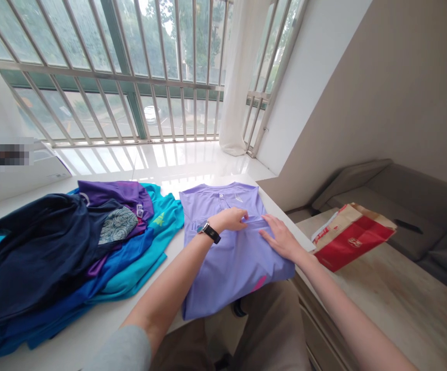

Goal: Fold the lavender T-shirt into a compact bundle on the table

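A lavender T-shirt (227, 268) lies partly folded on the white ledge, its collar toward the window and its lower edge hanging over the front. A small light logo shows near the collar and a pink mark near the bottom. My left hand (229, 220), with a dark watch (209, 233) at the wrist, is on the upper middle of the shirt, its fingers curled in and pinching the fabric. To its right, my right hand (281, 238) rests on the shirt's right side with fingers stretched out and thumb apart. Wrinkles run between both hands.
Left of the shirt lies a loose heap of clothes (41, 247) in navy, purple, blue and teal. Behind are a barred window (138, 82) and a white curtain (234, 77). A red-and-brown paper bag (352, 239) lies on a table at right, near a grey sofa (385, 190).
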{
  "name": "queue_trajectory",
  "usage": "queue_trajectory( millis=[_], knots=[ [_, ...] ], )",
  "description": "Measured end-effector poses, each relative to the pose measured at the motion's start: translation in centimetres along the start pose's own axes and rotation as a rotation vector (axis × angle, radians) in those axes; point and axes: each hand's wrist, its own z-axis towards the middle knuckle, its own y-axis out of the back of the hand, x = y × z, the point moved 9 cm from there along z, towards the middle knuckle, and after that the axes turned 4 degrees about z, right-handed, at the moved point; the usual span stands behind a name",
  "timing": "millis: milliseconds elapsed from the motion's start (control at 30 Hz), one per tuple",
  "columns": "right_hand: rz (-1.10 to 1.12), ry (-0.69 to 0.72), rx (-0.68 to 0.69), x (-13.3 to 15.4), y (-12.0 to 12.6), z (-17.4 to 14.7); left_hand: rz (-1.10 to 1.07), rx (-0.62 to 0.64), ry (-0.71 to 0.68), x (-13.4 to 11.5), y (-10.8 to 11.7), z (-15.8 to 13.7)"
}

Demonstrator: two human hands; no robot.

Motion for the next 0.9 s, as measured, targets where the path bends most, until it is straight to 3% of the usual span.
queue_trajectory(
  millis=[133, 267, 433, 533, 633, 733, 900],
  knots=[
    [-0.052, -0.116, 0.065, -1.7, -2.2, -0.4, -0.022, 0.098, 0.037, 0.7, 0.0, -0.7],
    [-0.069, -0.133, 0.104, -1.9, -2.5, -0.3, -0.024, 0.174, 0.093, 1.1, 1.0, -1.7],
    [-0.107, -0.152, 0.113, -1.7, -2.5, -0.3, 0.171, 0.007, 0.138, 1.3, 4.7, -3.3],
    [-0.112, -0.157, 0.117, -1.7, -2.6, -0.4, 0.235, -0.022, 0.206, 2.6, 5.6, -5.5],
    [-0.111, -0.158, 0.118, -1.8, -2.7, -0.4, 0.29, -0.028, 0.273, 4.6, 5.5, -8.7],
    [-0.111, -0.161, 0.109, -1.9, -2.7, -0.3, 0.259, -0.065, 0.256, 6.0, 4.8, -12.0],
    [-0.117, -0.153, 0.089, -2.1, -2.7, -0.2, 0.144, -0.239, 0.181, 7.2, 3.0, -15.3]
  ],
)
